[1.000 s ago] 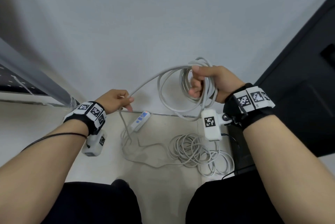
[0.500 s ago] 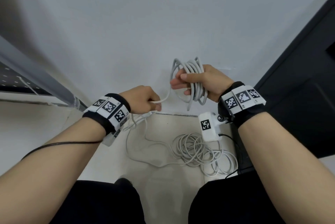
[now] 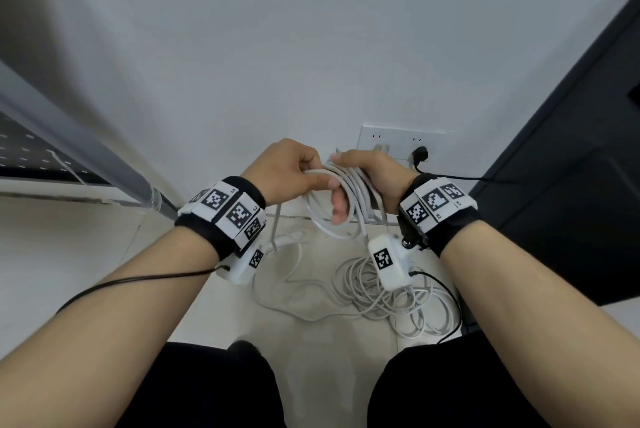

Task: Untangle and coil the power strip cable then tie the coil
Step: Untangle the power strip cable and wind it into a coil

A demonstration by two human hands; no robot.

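Note:
A coil of white power strip cable [image 3: 360, 200] hangs in front of me, and my right hand [image 3: 372, 173] grips its several loops at the top. My left hand [image 3: 289, 169] is right beside it, pinching a strand of the same cable against the coil. More of the cable runs down to the floor, where a loose tangled pile [image 3: 377, 296] lies. The white power strip [image 3: 289, 240] lies on the floor, mostly hidden behind my left wrist.
A white wall socket plate [image 3: 398, 141] with a black plug [image 3: 420, 154] in it sits low on the wall just behind my hands. A dark door or cabinet [image 3: 561, 185] stands at the right, a grey rail [image 3: 76, 147] at the left. My knees are below.
My left hand has moved right and up, bringing its strand to the coil in my right hand. The wide loop between the hands has closed into the coil.

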